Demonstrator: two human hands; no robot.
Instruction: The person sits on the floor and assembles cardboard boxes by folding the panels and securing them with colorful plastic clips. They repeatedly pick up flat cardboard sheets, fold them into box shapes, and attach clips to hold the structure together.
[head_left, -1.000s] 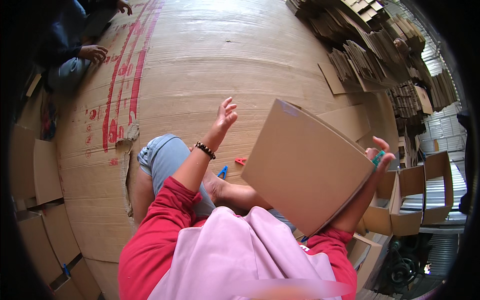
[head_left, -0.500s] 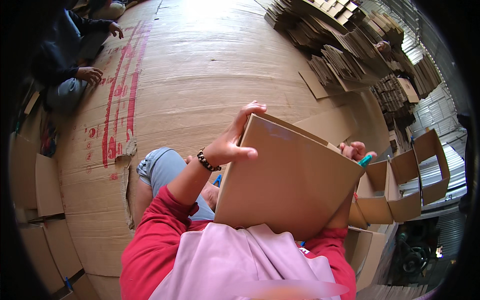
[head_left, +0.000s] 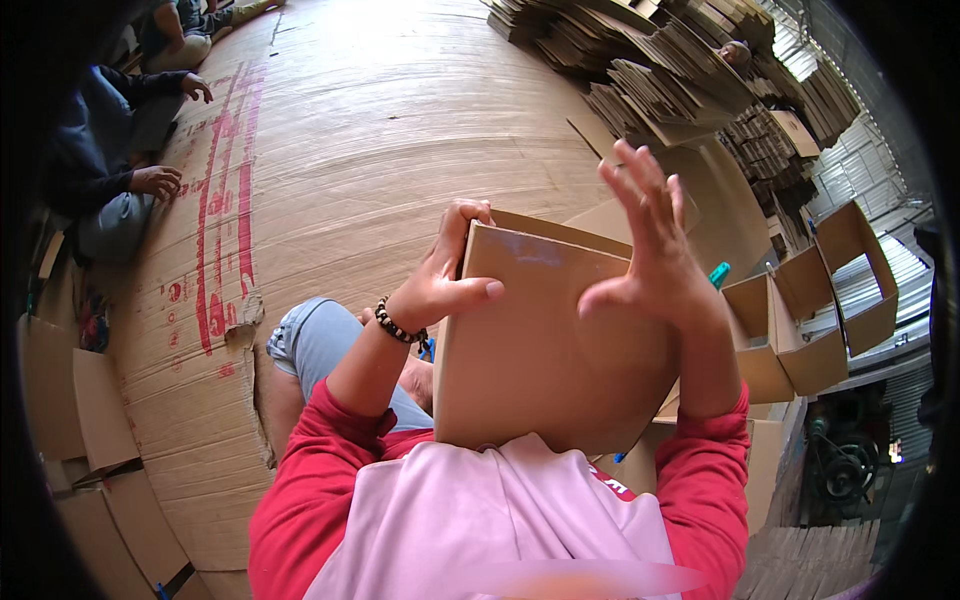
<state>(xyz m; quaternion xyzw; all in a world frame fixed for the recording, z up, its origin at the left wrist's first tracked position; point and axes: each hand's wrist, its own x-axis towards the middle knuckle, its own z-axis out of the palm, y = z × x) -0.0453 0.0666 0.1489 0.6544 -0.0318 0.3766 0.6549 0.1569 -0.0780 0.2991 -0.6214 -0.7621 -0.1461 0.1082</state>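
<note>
A brown cardboard box [head_left: 540, 350] leans up against my lap, one broad face toward me and a narrow gap showing along its upper edge. My left hand [head_left: 450, 270] grips its upper left corner, thumb on the near face and fingers over the far side. My right hand [head_left: 645, 245] is raised at the upper right of the box, fingers spread and holding nothing; it covers that corner. Beside the right wrist pokes out a green clip-like piece [head_left: 719, 274], and I cannot tell what it is fixed to.
Stacks of flat cardboard [head_left: 665, 95] stand at the far right. Open box frames [head_left: 800, 335] sit to the right, more cardboard pieces [head_left: 105, 410] at the left. A seated person [head_left: 115, 160] is at the far left, another beyond. Cardboard sheeting [head_left: 380, 130] covers the floor.
My right hand has let go of the box's right edge, risen and spread its fingers. The left hand keeps its hold; the box has shifted slightly.
</note>
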